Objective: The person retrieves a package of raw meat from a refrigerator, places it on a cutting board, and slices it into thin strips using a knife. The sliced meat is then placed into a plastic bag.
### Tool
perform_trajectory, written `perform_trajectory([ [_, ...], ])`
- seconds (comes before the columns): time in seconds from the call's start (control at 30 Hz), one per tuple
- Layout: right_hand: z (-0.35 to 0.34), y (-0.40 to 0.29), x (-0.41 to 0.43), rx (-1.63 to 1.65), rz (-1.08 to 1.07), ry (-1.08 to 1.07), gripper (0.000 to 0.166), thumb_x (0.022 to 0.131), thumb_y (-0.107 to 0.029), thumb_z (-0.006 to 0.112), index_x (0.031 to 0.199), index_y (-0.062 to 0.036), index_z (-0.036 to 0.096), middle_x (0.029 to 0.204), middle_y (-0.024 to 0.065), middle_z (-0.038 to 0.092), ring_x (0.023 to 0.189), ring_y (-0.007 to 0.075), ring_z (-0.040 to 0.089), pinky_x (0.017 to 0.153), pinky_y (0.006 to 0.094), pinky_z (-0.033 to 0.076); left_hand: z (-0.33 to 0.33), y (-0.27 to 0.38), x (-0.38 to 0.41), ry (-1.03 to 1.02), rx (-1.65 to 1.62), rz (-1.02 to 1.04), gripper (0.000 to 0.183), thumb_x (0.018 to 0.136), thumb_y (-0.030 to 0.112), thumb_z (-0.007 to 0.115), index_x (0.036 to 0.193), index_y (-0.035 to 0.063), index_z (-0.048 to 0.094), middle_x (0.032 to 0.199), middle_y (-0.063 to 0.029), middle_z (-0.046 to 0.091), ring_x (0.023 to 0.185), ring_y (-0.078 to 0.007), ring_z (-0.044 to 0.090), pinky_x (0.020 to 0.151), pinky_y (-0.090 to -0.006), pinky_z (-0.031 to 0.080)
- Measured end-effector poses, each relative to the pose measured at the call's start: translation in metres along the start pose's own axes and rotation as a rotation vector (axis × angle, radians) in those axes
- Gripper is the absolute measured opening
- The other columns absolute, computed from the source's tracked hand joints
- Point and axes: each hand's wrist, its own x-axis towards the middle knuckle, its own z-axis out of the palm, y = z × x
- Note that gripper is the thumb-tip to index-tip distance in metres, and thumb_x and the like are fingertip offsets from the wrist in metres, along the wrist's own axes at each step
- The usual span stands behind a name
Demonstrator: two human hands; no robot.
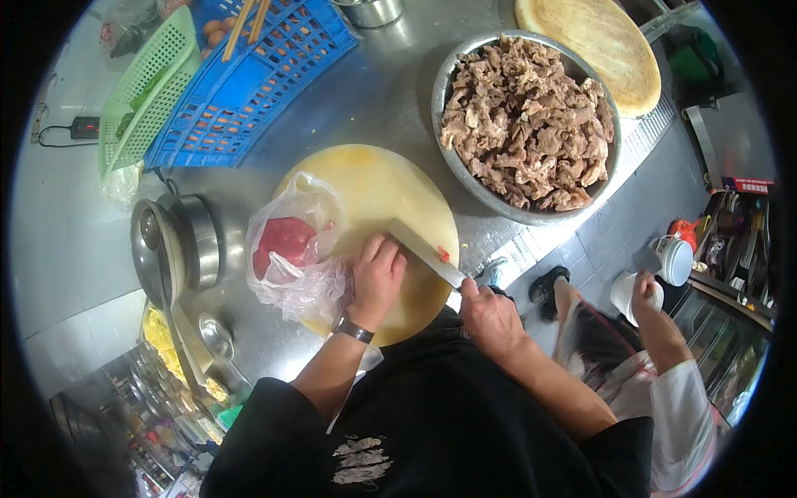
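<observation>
A round yellowish cutting board (398, 180) lies on the steel counter before me. My right hand (492, 314) is closed round the handle of a cleaver (423, 252), whose blade reaches left across the board. Close to the blade's far end is my left hand (378, 274), fingers curled; whether it holds anything is not visible. Beside it, on the board's left part, an open clear plastic bag (311, 292) contains a piece of red raw meat (283, 243). A small red scrap (443, 254) sits by the blade's upper edge.
A steel basin (443, 134) heaped with cooked meat pieces (529, 118) stands at the upper right, near a round board (598, 50). At the upper left are a blue plastic crate (243, 93) and a green basket (146, 81). Steel pots (199, 239) stand left. Another person (660, 386) is at the right.
</observation>
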Motion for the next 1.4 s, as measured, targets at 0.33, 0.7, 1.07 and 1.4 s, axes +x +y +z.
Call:
perform_trajectory([
  [0.33,-0.03,-0.026,-0.003,0.044,-0.052,0.041,0.012,0.089,-0.005,0.051,0.098,0.002,0.047,0.075,0.0211,0.063,0.062,0.0341,0.067,0.053,0.0409,0.055,0.003,-0.002,-0.001,-0.013,0.03,0.08,0.047,0.07,-0.01,0.064,0.114,0.0077,0.068,0.109,-0.0173,0.06,0.102,-0.0393,0.057,0.087,-0.0451,0.05],
  [0.7,-0.058,-0.043,-0.007,-0.085,-0.051,-0.02,0.008,0.09,-0.004,0.053,0.09,0.0033,0.048,0.074,0.0196,0.065,0.06,0.0256,0.069,0.049,0.0329,0.054,0.002,0.005,0.005,0.041,0.029,0.092,0.037,0.077,-0.006,0.063,0.112,0.0065,0.067,0.109,-0.0113,0.062,0.103,-0.0329,0.06,0.087,-0.0405,0.05],
  [1.07,0.003,-0.041,0.074,0.091,-0.111,0.109,0.012,0.087,-0.004,0.053,0.096,0.0019,0.046,0.079,0.0228,0.065,0.066,0.0371,0.068,0.058,0.0434,0.057,-0.002,0.006,0.003,-0.025,-0.013,0.022,0.039,0.077,-0.008,0.062,0.115,0.0023,0.065,0.115,-0.0178,0.061,0.107,-0.0383,0.058,0.09,-0.0432,0.05],
  [1.4,-0.034,-0.038,0.007,-0.035,-0.036,-0.009,0.017,0.086,-0.004,0.053,0.101,0.0044,0.048,0.078,0.0208,0.064,0.064,0.0296,0.069,0.054,0.0358,0.056,0.004,0.003,0.003,0.034,0.009,-0.001,0.042,0.073,-0.008,0.066,0.113,0.0036,0.067,0.11,-0.0163,0.062,0.102,-0.0374,0.061,0.085,-0.0427,0.052],
])
